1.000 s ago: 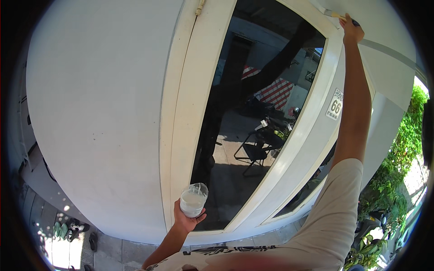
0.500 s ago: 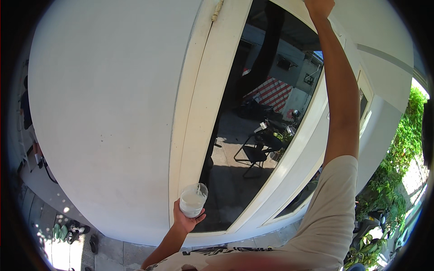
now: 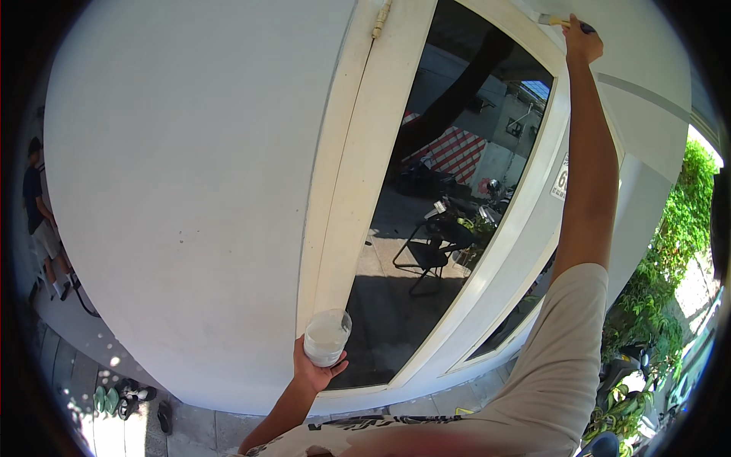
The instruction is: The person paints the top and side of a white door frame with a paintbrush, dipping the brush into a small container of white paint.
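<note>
Low in front of me, my left hand [image 3: 315,370] wraps round a clear plastic cup [image 3: 328,337] holding white paint. High at the upper right, my right hand [image 3: 583,43] grips a paintbrush [image 3: 554,20] with a yellowish handle. Its bristles point left, at the wall above the window frame; whether they touch it I cannot tell. A cream-white frame [image 3: 387,114] surrounds the dark glass pane [image 3: 434,228], which mirrors my raised arm, a chair and a yard. The cup is beside the frame's lower left part.
A white wall [image 3: 190,167] fills the left side, with a hinge [image 3: 381,20] on the frame. Another person [image 3: 38,206] stands at the far left. Sandals [image 3: 106,399] and other shoes lie on the paved floor. Green plants [image 3: 659,266] grow at the right.
My right hand has shifted right and slightly down, and the brush has come into view. My left hand still holds the cup in nearly the same place. The person at left shows more fully.
</note>
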A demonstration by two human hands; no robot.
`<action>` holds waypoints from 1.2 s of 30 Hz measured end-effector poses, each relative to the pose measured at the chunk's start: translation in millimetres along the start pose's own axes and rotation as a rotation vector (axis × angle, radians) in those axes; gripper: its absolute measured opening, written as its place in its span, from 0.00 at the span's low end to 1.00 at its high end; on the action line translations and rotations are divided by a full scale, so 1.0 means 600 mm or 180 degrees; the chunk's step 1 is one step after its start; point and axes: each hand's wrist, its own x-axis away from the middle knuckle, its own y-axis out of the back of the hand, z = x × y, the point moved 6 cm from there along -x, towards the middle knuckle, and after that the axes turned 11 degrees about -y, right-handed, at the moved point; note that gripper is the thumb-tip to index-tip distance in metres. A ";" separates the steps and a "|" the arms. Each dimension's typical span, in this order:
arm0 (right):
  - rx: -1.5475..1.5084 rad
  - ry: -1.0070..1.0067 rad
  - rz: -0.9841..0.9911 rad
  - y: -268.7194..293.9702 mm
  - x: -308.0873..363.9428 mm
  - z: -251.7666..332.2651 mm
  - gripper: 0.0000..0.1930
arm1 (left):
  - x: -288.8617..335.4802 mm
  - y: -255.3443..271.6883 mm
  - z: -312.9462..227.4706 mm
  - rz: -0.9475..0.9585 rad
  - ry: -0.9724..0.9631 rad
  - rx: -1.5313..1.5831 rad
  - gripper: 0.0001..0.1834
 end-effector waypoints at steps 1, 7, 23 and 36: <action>0.0585 0.0343 -0.0546 0.021 -0.006 0.004 0.18 | 0.002 0.002 -0.003 0.0038 0.0000 0.0031 0.30; 0.1399 0.0879 -0.0755 -0.014 0.058 0.112 0.18 | 0.017 0.012 -0.031 0.0002 -0.0104 0.0027 0.30; -0.2096 -0.0817 0.0749 -0.050 0.033 0.016 0.15 | 0.032 0.047 -0.062 -0.0054 -0.0220 0.0122 0.30; 0.1475 0.1665 -0.0311 -0.117 0.167 0.258 0.17 | 0.032 0.054 -0.090 -0.0049 -0.0366 0.0098 0.31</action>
